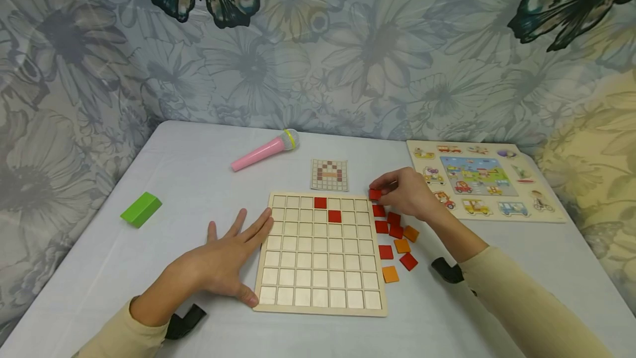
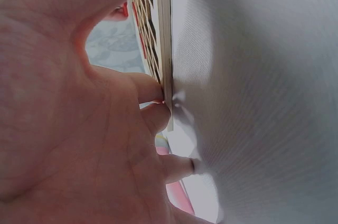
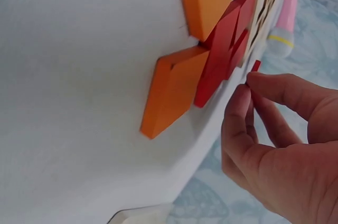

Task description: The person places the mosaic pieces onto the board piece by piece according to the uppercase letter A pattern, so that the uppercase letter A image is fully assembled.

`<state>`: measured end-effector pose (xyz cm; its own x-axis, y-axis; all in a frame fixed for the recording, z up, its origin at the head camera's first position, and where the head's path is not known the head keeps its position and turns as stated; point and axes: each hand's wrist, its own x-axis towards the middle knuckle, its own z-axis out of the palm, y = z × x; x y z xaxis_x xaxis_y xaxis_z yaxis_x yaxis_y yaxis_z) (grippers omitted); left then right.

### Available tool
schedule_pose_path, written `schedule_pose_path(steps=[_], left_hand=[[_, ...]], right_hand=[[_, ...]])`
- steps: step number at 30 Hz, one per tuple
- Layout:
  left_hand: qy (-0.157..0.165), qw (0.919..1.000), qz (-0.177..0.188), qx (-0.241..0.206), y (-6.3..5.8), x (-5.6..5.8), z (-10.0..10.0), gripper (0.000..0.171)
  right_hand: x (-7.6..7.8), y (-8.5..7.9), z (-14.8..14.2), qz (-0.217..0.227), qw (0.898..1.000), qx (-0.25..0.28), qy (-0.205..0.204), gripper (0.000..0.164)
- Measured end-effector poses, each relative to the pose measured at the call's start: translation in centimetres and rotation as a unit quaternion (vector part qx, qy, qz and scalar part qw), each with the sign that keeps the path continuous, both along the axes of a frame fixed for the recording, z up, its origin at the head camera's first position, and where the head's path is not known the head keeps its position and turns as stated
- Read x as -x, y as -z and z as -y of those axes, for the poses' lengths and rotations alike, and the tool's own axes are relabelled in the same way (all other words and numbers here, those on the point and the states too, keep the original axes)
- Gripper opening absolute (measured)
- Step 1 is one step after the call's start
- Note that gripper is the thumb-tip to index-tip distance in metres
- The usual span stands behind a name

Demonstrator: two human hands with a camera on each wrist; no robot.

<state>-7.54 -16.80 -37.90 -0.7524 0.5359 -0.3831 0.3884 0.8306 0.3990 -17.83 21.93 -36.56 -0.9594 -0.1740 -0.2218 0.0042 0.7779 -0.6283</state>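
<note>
A wooden grid board [image 1: 320, 310] lies on the table with two red square tiles in it, one in the top row [image 1: 320, 203] and one in the second row [image 1: 335, 216]. Spread fingers of my left hand [image 1: 223, 261] rest against the board's left edge, the thumb at its lower left corner. By the upper right corner, my right hand [image 1: 409, 192] pinches a red tile [image 1: 375, 194] between thumb and fingertips; the right wrist view shows this tile [image 3: 256, 66] edge-on. Loose red tiles [image 1: 381, 227] and orange tiles [image 1: 402, 246] lie along the board's right side.
Behind the board lies a small pattern card [image 1: 329, 175]. A pink toy microphone [image 1: 263, 152] is at the back, and a green block [image 1: 141, 209] sits far left. A vehicle picture puzzle board [image 1: 487, 181] occupies the back right. Patterned fabric [image 1: 348, 59] hangs behind the table.
</note>
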Motion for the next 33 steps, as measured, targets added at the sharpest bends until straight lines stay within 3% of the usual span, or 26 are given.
schedule_pose_path(steps=[33], left_hand=[[0.003,1.0000,-0.001,0.002,-0.2,-0.1,0.0,0.145]], right_hand=[[-1.4,-0.3,5.0,0.006,0.999,0.040,-0.030,0.028]])
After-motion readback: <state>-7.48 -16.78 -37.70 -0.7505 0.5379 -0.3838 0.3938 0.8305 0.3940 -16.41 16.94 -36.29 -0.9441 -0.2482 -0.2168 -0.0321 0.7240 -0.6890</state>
